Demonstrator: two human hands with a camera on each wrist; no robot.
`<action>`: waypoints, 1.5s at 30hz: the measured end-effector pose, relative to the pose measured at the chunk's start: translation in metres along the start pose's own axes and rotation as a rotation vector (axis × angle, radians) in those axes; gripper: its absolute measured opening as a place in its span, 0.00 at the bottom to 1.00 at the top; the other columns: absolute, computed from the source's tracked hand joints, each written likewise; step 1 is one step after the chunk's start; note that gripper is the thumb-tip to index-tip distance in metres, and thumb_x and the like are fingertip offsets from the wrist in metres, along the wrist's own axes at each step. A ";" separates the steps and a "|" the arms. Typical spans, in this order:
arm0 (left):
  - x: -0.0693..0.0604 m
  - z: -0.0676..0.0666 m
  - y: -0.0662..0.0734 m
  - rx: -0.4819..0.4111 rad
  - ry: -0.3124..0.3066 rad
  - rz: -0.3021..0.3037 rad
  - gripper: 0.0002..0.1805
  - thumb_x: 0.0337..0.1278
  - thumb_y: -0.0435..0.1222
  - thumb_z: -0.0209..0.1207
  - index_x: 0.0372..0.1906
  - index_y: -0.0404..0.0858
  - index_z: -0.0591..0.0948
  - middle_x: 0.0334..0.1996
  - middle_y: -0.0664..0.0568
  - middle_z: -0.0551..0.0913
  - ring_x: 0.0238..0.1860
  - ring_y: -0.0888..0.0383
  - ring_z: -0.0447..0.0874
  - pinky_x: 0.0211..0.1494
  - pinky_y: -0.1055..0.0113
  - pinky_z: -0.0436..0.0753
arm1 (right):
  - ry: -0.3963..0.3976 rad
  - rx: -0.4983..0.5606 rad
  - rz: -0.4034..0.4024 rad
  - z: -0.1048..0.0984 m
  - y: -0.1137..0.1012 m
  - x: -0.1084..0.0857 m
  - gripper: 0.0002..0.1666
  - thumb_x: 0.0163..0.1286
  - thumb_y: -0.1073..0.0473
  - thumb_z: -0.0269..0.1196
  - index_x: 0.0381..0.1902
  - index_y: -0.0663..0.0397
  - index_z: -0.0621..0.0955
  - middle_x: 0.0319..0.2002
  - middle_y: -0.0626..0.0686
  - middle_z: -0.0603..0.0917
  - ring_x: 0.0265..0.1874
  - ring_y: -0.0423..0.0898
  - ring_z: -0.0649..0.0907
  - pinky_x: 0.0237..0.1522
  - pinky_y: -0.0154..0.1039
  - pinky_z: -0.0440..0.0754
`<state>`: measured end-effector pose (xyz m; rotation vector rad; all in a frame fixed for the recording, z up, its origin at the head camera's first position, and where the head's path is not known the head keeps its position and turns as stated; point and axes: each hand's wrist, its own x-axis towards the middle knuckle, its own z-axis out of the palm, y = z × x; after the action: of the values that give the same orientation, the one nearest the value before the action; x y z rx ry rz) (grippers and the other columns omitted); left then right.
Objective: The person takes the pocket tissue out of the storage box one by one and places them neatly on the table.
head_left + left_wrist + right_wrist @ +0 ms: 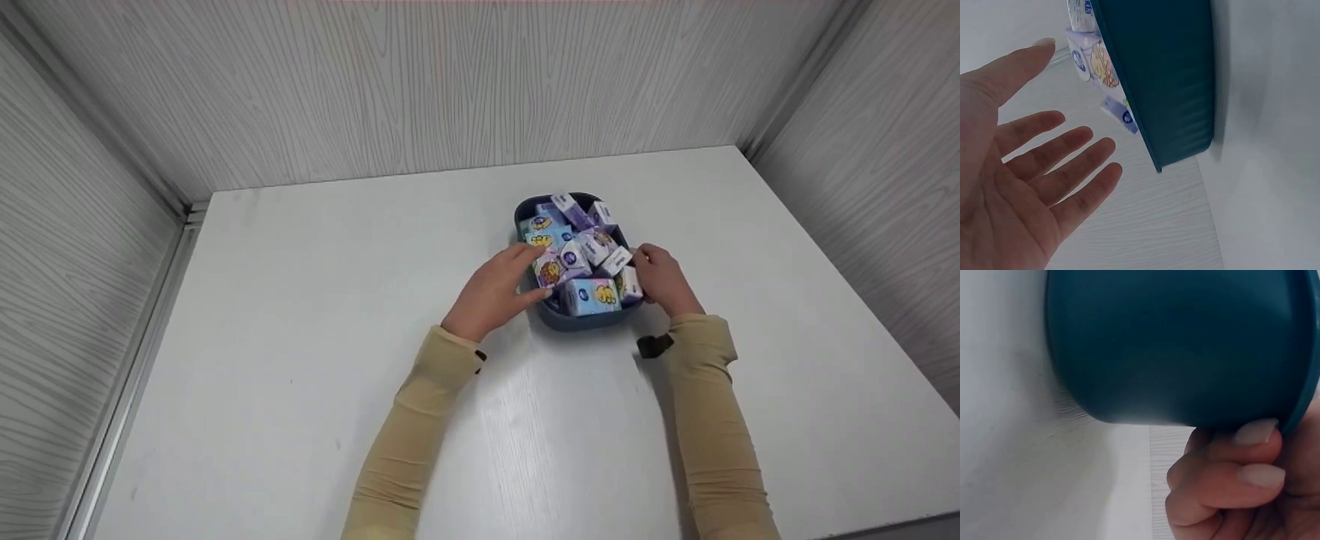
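A dark teal plastic bin (581, 324) stands on the white table, heaped with small printed packs that look like pocket tissues. Light blue pack (592, 297) and lilac pack (559, 266) both carry cartoon figures. My right hand (664, 281) grips the bin's right rim; in the right wrist view its curled fingers (1230, 486) press under the lip. On the other side, my left hand (491, 292) hovers over the left rim near the lilac pack. The left wrist view shows that hand (1022, 185) spread and holding nothing, apart from the bin wall (1162, 79).
The white tabletop (315, 360) spreads around the bin. Pale wood-grain panels rise behind it (450, 90) and at both sides. A metal-edged groove runs along the left side of the table.
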<state>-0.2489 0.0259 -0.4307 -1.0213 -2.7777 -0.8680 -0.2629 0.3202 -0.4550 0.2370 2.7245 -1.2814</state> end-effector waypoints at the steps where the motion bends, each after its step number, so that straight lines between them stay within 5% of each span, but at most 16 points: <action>1: 0.003 0.003 0.001 -0.005 0.004 0.014 0.34 0.58 0.47 0.63 0.68 0.41 0.67 0.61 0.50 0.71 0.61 0.57 0.70 0.64 0.64 0.69 | -0.004 0.003 0.001 0.001 0.000 0.000 0.19 0.77 0.53 0.40 0.45 0.62 0.72 0.36 0.59 0.73 0.22 0.44 0.73 0.21 0.36 0.73; 4: 0.011 0.014 0.002 -0.004 0.002 0.024 0.34 0.58 0.45 0.64 0.67 0.41 0.67 0.59 0.49 0.71 0.59 0.56 0.70 0.63 0.64 0.69 | -0.013 0.001 0.012 0.002 0.000 0.000 0.19 0.78 0.53 0.40 0.46 0.62 0.72 0.38 0.59 0.74 0.24 0.45 0.74 0.22 0.37 0.74; 8: 0.019 0.025 0.002 -0.005 -0.007 -0.047 0.34 0.57 0.43 0.65 0.68 0.43 0.66 0.60 0.49 0.69 0.60 0.56 0.68 0.63 0.65 0.68 | -0.009 -0.016 0.025 0.002 0.000 0.001 0.21 0.78 0.51 0.39 0.48 0.61 0.72 0.39 0.60 0.74 0.26 0.46 0.75 0.23 0.37 0.74; 13: 0.026 0.032 0.004 0.033 0.024 -0.083 0.34 0.57 0.42 0.64 0.68 0.41 0.66 0.62 0.48 0.67 0.60 0.55 0.66 0.64 0.63 0.67 | 0.017 -0.027 0.004 0.002 0.002 0.002 0.21 0.78 0.49 0.40 0.44 0.61 0.72 0.31 0.58 0.74 0.21 0.44 0.73 0.20 0.37 0.74; 20: 0.027 0.033 0.006 0.057 0.057 -0.075 0.34 0.57 0.43 0.64 0.67 0.41 0.67 0.61 0.49 0.69 0.61 0.55 0.66 0.64 0.60 0.67 | 0.043 -0.021 -0.024 0.002 0.003 0.001 0.19 0.78 0.51 0.41 0.41 0.60 0.72 0.28 0.56 0.73 0.17 0.43 0.72 0.17 0.36 0.72; 27: 0.023 0.023 0.001 -0.071 0.136 -0.051 0.31 0.54 0.38 0.65 0.64 0.40 0.69 0.55 0.49 0.68 0.49 0.58 0.72 0.54 0.66 0.74 | 0.028 -0.024 -0.006 0.003 0.000 0.001 0.21 0.78 0.50 0.40 0.44 0.61 0.72 0.32 0.57 0.74 0.20 0.43 0.73 0.19 0.36 0.73; 36: 0.001 -0.006 -0.015 -0.098 0.231 -0.144 0.32 0.55 0.39 0.64 0.65 0.38 0.69 0.51 0.48 0.68 0.46 0.59 0.73 0.50 0.67 0.76 | 0.027 -0.038 -0.006 0.005 0.002 0.001 0.22 0.78 0.47 0.40 0.45 0.60 0.72 0.33 0.58 0.74 0.22 0.44 0.74 0.20 0.36 0.74; 45: -0.038 -0.033 -0.064 0.032 0.207 -0.332 0.32 0.55 0.38 0.64 0.65 0.36 0.68 0.50 0.45 0.70 0.47 0.54 0.76 0.53 0.62 0.77 | 0.027 -0.037 -0.027 0.004 0.001 -0.001 0.21 0.79 0.49 0.38 0.42 0.60 0.70 0.29 0.56 0.71 0.19 0.43 0.71 0.20 0.38 0.73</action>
<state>-0.2624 -0.0532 -0.4430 -0.4389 -2.8100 -0.8985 -0.2619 0.3178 -0.4585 0.2163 2.7808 -1.2421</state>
